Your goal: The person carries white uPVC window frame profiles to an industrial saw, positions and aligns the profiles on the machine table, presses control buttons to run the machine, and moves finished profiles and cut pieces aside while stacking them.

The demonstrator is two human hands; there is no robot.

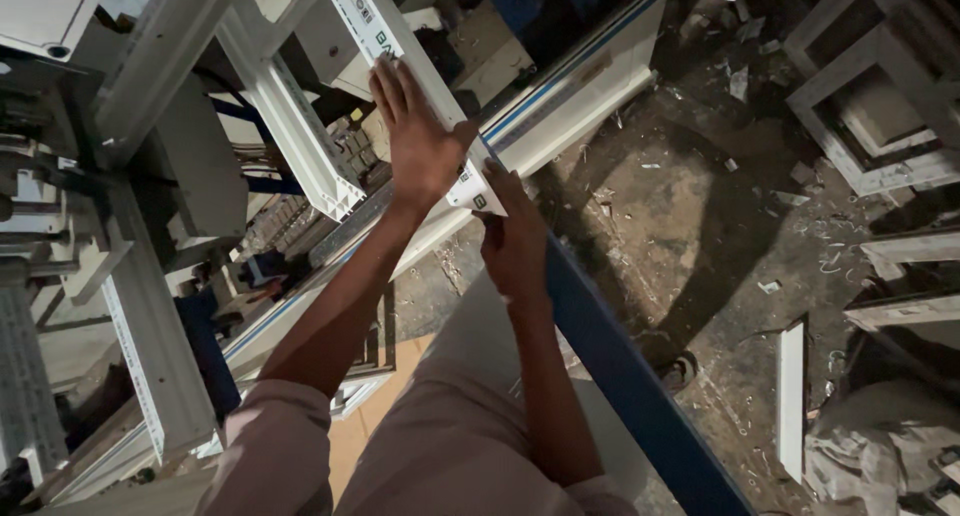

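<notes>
My left hand (418,136) lies flat, fingers together, on a long white plastic profile (385,38) with a printed film, pressing on its upper face. My right hand (515,246) grips the near end of the same profile from below, where the white piece meets a blue-edged bar (620,366) running toward the lower right. Both forearms reach up from the bottom of the head view over my light trousers.
More white profiles (290,126) and a frame machine (60,176) stand at the left. A long white-and-blue beam (570,86) crosses behind the hands. The dirty floor (700,206) holds scraps, a white offcut (792,396) and stacked white frames (880,106) at the right.
</notes>
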